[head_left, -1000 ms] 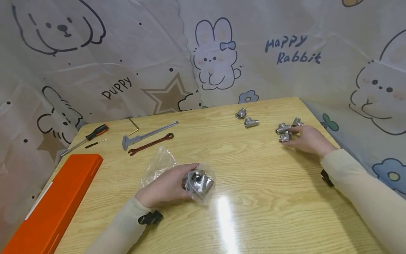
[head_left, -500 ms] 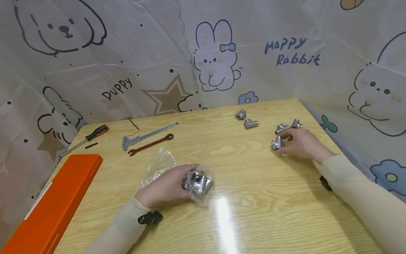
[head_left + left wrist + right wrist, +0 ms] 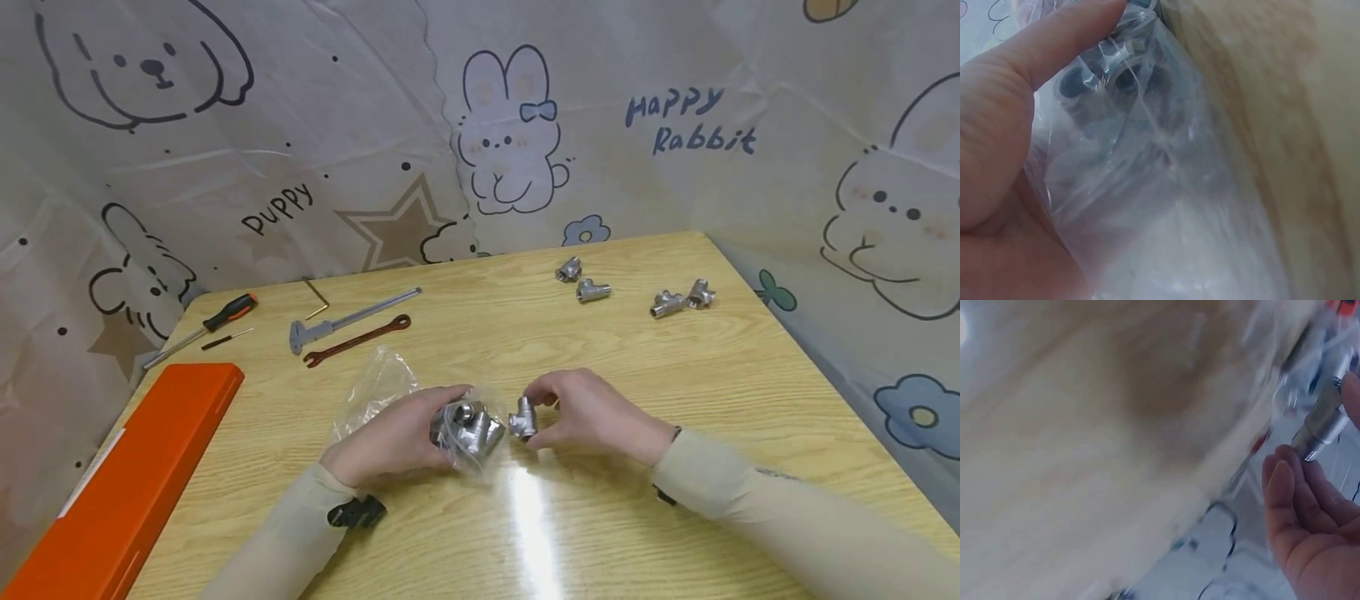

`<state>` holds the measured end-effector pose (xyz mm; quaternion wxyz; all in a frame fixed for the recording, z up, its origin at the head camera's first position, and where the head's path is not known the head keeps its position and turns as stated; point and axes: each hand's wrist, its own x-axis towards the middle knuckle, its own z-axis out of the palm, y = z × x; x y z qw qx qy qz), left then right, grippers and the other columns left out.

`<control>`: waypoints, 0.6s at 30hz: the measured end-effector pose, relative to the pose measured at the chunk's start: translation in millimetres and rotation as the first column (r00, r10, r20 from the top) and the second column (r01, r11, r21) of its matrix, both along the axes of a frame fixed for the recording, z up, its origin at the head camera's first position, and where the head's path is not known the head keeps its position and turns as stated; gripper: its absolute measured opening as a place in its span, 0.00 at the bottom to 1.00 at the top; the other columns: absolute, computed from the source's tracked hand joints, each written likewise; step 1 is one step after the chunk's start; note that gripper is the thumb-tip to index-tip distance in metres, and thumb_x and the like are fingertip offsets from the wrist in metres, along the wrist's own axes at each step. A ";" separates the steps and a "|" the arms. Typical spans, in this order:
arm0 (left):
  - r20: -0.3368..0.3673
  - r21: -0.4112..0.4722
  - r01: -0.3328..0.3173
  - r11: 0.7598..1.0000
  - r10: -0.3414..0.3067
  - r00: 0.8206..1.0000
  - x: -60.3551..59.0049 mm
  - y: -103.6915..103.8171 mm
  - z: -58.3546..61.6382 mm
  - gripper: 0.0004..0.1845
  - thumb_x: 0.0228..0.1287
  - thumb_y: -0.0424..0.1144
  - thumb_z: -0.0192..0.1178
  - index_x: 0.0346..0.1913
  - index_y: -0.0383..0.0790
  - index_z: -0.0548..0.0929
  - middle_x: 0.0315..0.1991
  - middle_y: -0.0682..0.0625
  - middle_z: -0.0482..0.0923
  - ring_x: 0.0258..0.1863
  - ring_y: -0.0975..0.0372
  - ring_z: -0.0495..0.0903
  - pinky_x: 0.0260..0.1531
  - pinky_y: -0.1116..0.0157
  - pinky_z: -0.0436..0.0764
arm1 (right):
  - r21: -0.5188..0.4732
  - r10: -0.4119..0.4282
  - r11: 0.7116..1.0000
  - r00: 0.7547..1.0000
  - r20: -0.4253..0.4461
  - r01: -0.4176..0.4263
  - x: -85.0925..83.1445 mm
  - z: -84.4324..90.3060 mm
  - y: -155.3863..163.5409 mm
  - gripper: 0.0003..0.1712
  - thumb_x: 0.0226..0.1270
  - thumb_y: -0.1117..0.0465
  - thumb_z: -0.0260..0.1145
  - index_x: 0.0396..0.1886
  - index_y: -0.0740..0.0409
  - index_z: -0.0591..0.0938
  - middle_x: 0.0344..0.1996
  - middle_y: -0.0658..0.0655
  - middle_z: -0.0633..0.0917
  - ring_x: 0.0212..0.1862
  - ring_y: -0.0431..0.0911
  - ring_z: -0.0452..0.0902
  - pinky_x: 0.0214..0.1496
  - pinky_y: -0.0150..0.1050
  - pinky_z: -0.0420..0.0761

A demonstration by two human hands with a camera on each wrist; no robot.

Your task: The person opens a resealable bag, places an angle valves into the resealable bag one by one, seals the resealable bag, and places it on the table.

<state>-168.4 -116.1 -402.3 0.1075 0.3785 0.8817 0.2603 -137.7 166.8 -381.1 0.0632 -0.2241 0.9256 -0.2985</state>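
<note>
My left hand (image 3: 397, 437) curls round a clear plastic bag (image 3: 375, 392) with several steel pipe fittings (image 3: 474, 429) inside. In the left wrist view the thumb lies over the bag (image 3: 1141, 181), and the fittings' round openings show through the film. My right hand (image 3: 592, 417) pinches one steel tee fitting (image 3: 522, 419) between thumb and fingers, just right of the bagged fittings. The right wrist view also has this tee (image 3: 1322, 422) at the fingertips of the right hand (image 3: 1316, 519), close to the bag.
Two tees (image 3: 667, 303) lie at the far right and two more (image 3: 592, 290) near the back edge. At the left are an orange case (image 3: 150, 475), a screwdriver (image 3: 228, 312), a small black-handled tool (image 3: 217, 342), a hex key (image 3: 317, 300), a caliper (image 3: 307, 333) and a wrench (image 3: 360, 340).
My right hand has picked one tee from the group at the far right and carried it left and nearer, beside the bag. The left hand and bag have stayed in place.
</note>
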 end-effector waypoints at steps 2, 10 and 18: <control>0.009 0.018 0.013 1.000 -0.013 1.000 -1.5 0.6 -0.2 0.51 0.44 0.52 0.79 0.72 0.42 0.68 0.62 0.52 0.77 0.61 0.60 0.74 0.63 0.58 0.71 | -0.013 0.013 1.000 1.000 0.004 -0.013 1.3 -2.5 -14.5 0.31 0.41 0.53 0.84 0.47 0.57 0.85 0.41 0.51 0.87 0.43 0.45 0.82 0.49 0.42 0.82; 0.003 0.023 0.048 0.999 -0.048 0.999 -3.5 3.7 0.3 0.51 0.41 0.57 0.79 0.70 0.46 0.70 0.59 0.57 0.77 0.56 0.64 0.76 0.59 0.61 0.74 | -0.014 0.041 0.999 0.999 -0.005 -0.041 0.8 -6.0 -44.0 0.32 0.40 0.54 0.85 0.48 0.58 0.86 0.42 0.52 0.87 0.44 0.45 0.82 0.50 0.41 0.82; -0.023 0.013 0.035 0.999 -0.034 0.999 -1.5 -0.5 1.7 0.51 0.40 0.54 0.81 0.70 0.44 0.70 0.60 0.54 0.77 0.55 0.64 0.77 0.58 0.61 0.75 | -0.020 0.048 0.999 0.998 -0.033 -0.048 -4.5 -6.7 -62.8 0.31 0.41 0.50 0.84 0.47 0.57 0.87 0.37 0.49 0.88 0.37 0.40 0.81 0.41 0.33 0.81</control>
